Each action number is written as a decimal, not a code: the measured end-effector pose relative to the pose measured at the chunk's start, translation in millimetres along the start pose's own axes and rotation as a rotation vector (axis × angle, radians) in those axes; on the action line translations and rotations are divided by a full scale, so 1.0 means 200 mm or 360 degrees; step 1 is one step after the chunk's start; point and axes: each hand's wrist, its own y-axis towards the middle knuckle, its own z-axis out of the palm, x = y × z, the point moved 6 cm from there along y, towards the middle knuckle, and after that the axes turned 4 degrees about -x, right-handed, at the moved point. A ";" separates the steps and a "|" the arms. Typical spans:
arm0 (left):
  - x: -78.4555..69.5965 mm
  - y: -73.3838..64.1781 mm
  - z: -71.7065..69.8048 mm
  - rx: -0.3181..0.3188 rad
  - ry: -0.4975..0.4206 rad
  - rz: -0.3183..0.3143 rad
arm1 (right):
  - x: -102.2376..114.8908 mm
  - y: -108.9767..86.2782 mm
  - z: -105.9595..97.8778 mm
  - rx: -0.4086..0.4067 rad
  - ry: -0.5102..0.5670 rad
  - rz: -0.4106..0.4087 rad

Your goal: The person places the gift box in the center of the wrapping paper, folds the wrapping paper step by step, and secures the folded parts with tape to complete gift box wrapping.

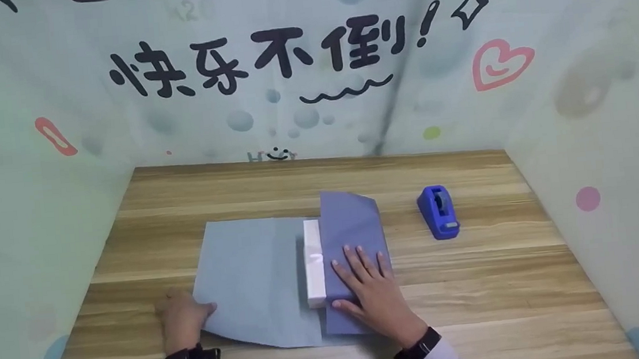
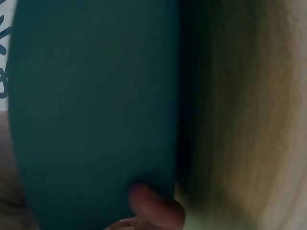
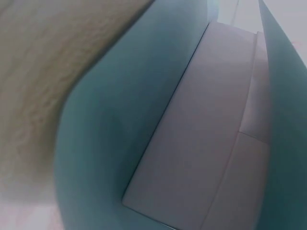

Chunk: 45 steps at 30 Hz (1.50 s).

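A large sheet of wrapping paper (image 1: 253,278), pale blue-grey on its upper face, lies on the wooden table. On it sits a white box (image 1: 314,261), whose end also shows in the right wrist view (image 3: 192,129) between the layers of paper. The right part of the sheet, purple-blue on its outer face, is folded over the box and hides most of it. My right hand (image 1: 373,296) presses this flap with fingers spread and straight. At the sheet's left edge, my left hand (image 1: 184,315) pinches the paper, its thumb (image 2: 156,206) on top; the edge there curves up slightly.
A blue tape dispenser (image 1: 439,212) stands on the table (image 1: 480,298) to the right of the paper. Printed cloth walls (image 1: 290,112) enclose the table at the back and both sides. Dark bands sit on both wrists.
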 end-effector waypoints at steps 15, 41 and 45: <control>-0.15 -0.14 -0.19 0.0255 -0.0141 0.0402 | 0.00 0.00 0.01 0.0046 0.0011 0.0009; -1.02 -0.57 0.18 0.0233 -0.0761 0.1377 | 0.01 0.02 0.00 -0.0025 -0.0031 -0.0036; -1.05 -0.56 0.36 0.0409 -0.0864 0.1310 | 0.01 0.01 -0.01 -0.0066 -0.0044 -0.0043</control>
